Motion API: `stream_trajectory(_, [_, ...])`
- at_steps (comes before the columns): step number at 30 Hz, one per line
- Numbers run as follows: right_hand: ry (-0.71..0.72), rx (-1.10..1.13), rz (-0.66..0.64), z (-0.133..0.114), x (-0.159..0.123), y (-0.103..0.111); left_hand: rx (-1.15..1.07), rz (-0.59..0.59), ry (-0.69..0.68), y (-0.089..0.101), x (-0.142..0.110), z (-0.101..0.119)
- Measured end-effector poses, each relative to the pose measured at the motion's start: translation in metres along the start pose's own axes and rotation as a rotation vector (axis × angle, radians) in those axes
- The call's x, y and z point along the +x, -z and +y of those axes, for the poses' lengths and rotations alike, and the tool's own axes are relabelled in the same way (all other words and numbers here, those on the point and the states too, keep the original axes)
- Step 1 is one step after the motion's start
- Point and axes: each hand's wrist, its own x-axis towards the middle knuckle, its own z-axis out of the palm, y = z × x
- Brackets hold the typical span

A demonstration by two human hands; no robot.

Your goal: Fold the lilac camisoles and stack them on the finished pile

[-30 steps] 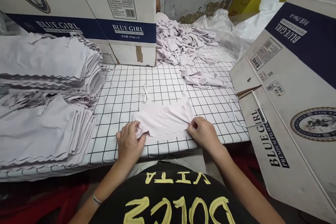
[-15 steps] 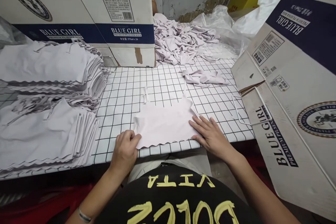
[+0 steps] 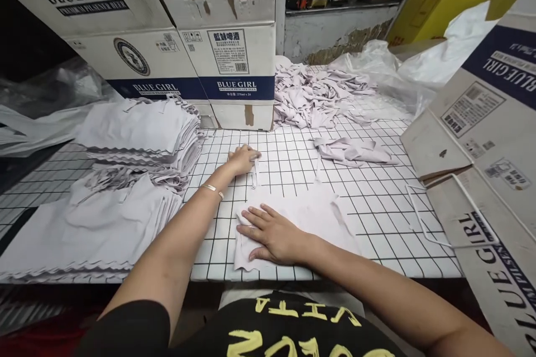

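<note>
- Let your right hand [image 3: 278, 238], spread flat and gripping nothing, steady the pale garment [image 3: 307, 212] at lower centre.
- Ease the strap [image 3: 254, 175] straight with your left hand [image 3: 242, 160], mid-frame; whether it pinches, I cannot tell.

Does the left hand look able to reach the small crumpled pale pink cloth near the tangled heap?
Probably yes: only white gridded tablecloth and thin pale straps lie between the left hand and the crumpled cloth.
</note>
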Motion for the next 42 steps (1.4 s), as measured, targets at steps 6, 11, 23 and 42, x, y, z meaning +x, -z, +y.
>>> stream_trajectory(6, [-0.019,0.089,0.018,0.003,-0.011,-0.006,-0.282,-0.277,-0.158,0.028,0.038,-0.007])
stream_trajectory(11, [-0.061,0.379,0.061,0.008,-0.006,0.003,-0.624,-0.435,-0.202,0.052,0.037,-0.001])
stream_trajectory(23, [-0.611,1.363,0.262,0.110,0.041,0.075,-0.082,-0.041,-0.509,0.061,-0.001,0.046])
stream_trajectory(42, [-0.682,0.244,0.146,0.134,0.066,0.089,-0.295,-0.287,-0.036,0.005,-0.174,-0.024])
